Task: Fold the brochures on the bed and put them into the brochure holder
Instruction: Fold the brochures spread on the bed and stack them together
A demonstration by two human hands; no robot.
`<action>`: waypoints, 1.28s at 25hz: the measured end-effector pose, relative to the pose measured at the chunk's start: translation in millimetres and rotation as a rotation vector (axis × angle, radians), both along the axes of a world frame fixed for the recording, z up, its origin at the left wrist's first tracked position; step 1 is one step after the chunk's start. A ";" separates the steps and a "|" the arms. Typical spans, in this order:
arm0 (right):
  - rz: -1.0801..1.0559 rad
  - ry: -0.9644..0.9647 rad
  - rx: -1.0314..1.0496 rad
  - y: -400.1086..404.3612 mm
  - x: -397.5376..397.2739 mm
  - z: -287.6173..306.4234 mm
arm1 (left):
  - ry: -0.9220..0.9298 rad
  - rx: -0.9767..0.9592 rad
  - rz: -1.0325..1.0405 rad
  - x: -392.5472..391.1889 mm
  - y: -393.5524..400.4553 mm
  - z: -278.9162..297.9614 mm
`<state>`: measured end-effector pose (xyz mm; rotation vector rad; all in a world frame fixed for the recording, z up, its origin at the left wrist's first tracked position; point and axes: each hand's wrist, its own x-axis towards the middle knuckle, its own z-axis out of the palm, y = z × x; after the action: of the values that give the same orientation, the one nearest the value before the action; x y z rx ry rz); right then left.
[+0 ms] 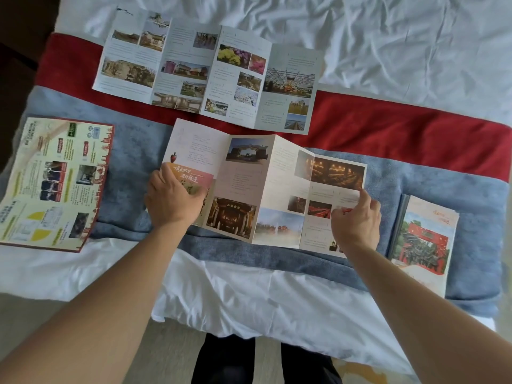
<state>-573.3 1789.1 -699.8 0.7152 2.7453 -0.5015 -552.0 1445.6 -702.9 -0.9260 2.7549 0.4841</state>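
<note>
Centrally, an unfolded four-panel brochure (263, 189) lies on the blue blanket (415, 176). The left hand (171, 200) presses flat, fingers extended, on its leftmost panel. The right hand (356, 217) pinches its right edge between thumb and forefinger. Beyond it lies a grey photo brochure (210, 73); left of it, a yellow map leaflet (55, 184); right of it, a folded brochure (424, 236).

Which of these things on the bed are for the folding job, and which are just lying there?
For the job:
- middle brochure, pressed by the left hand, right edge pinched by the right hand
- far open brochure
- yellow brochure at the left
- folded brochure at the right

Just lying there:
- blue blanket
- red blanket
- white sheet

No holder in view.
</note>
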 end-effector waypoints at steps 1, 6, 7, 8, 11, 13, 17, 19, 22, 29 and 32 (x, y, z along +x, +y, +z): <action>0.006 -0.001 0.000 -0.9 -0.5 0.0 | 0.025 -0.001 0.007 -0.4 0.8 0.1; 0.025 -0.003 -0.015 -8.6 0.8 0.1 | 0.141 0.074 0.033 -7.9 16.9 5.3; 0.030 -0.003 -0.017 -9.9 1.1 -0.2 | 0.164 0.128 0.030 -9.5 22.8 6.5; 0.033 -0.002 -0.020 -10.9 0.9 0.0 | 0.182 0.186 0.030 -11.1 29.2 7.7; 0.030 -0.002 -0.049 -13.8 1.0 1.4 | 0.238 0.327 0.013 -14.5 50.2 13.1; 0.022 0.011 -0.110 -14.0 0.9 3.4 | 0.288 0.430 -0.019 -16.0 67.5 19.1; -0.021 0.026 -0.290 -9.2 -8.2 14.7 | 0.258 0.553 -0.168 -19.2 110.0 35.1; -0.095 0.015 -0.360 -3.5 -12.0 18.8 | 0.198 0.712 -0.248 -19.8 128.8 41.9; -0.148 0.009 -0.404 0.3 -13.2 20.5 | 0.076 0.896 -0.332 -14.7 147.3 43.5; -0.228 0.011 -0.526 8.7 -9.3 14.5 | -0.115 0.584 -0.451 -8.1 160.1 13.5; 0.148 -0.012 -0.388 7.8 1.0 11.6 | -0.030 0.562 -0.506 -3.6 169.3 10.5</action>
<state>-572.3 1796.9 -688.2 0.4141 2.5492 -0.9538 -555.6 1614.9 -692.4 -0.1000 2.4637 1.0414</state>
